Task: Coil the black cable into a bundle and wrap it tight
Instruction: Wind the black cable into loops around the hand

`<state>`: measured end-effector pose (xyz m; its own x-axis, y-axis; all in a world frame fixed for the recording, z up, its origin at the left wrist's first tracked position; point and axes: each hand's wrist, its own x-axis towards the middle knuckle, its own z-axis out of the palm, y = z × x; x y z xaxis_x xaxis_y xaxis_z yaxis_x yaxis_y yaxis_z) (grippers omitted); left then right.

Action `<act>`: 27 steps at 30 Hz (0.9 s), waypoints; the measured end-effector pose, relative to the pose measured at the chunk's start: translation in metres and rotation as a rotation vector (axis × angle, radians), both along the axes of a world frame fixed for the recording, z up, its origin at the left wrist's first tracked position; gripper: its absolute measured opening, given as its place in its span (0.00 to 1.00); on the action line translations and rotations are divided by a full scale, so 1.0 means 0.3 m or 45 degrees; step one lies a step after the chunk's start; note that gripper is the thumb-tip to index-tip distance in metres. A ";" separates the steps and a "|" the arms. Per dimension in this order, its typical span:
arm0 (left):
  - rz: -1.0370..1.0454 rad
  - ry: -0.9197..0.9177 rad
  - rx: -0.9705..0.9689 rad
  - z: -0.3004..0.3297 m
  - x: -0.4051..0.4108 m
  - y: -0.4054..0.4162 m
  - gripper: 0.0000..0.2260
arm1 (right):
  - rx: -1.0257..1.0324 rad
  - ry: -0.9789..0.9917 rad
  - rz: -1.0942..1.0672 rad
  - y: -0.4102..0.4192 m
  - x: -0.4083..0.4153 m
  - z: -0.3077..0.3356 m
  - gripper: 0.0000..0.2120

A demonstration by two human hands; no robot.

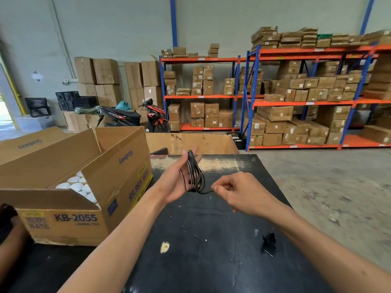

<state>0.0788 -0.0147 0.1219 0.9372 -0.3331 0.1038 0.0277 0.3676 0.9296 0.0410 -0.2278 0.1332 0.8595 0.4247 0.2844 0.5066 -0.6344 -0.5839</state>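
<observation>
The black cable [193,174] is wound in several long loops around my left hand [176,178], which is held up over the black table with its fingers stretched out. A short free end runs from the bottom of the loops rightward to my right hand [237,192]. That hand pinches the end between thumb and fingertips, fingers curled, just right of the coil and slightly lower. The far tip of the cable is hidden inside my right hand.
An open cardboard box [118,182] holding white rounded items stands at the left on the black table [201,229]. A small black clip-like piece [268,243] lies near the table's right edge. Flattened cardboard lies behind the table; shelves of boxes and a scooter stand beyond.
</observation>
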 end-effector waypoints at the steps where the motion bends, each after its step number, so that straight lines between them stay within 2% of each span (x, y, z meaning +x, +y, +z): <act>1: -0.012 -0.006 0.115 -0.010 -0.004 -0.008 0.22 | 0.006 -0.042 0.003 0.002 0.001 0.014 0.10; 4: -0.161 0.003 0.253 -0.041 -0.013 -0.037 0.24 | 0.100 -0.062 0.030 0.013 0.009 0.044 0.08; 7: -0.179 -0.011 0.346 -0.039 -0.045 -0.071 0.28 | 0.210 -0.013 0.071 0.018 0.015 0.055 0.04; 10: -0.185 -0.092 0.471 -0.035 -0.054 -0.084 0.35 | 0.143 -0.158 0.012 0.021 0.017 0.055 0.03; 12: -0.139 -0.092 0.444 -0.034 -0.058 -0.091 0.31 | -0.064 -0.383 -0.105 0.022 0.018 0.054 0.05; 14: -0.081 -0.069 0.440 -0.038 -0.063 -0.103 0.30 | -0.148 -0.506 -0.180 0.019 0.023 0.053 0.07; 16: -0.021 -0.006 0.457 -0.044 -0.066 -0.113 0.31 | -0.091 -0.537 -0.177 0.009 0.030 0.060 0.08; 19: -0.081 0.069 0.334 -0.043 -0.066 -0.098 0.32 | 0.132 -0.526 -0.176 -0.012 0.060 0.079 0.06; 22: -0.278 0.134 0.108 -0.042 -0.064 -0.071 0.32 | 0.306 -0.277 -0.183 -0.030 0.091 0.080 0.07; 24: -0.461 0.189 -0.075 -0.044 -0.063 -0.065 0.33 | 0.340 0.001 -0.127 -0.025 0.097 0.063 0.14; 27: -0.702 0.215 -0.225 -0.035 -0.069 -0.076 0.33 | 0.577 0.487 0.000 0.006 0.097 0.021 0.26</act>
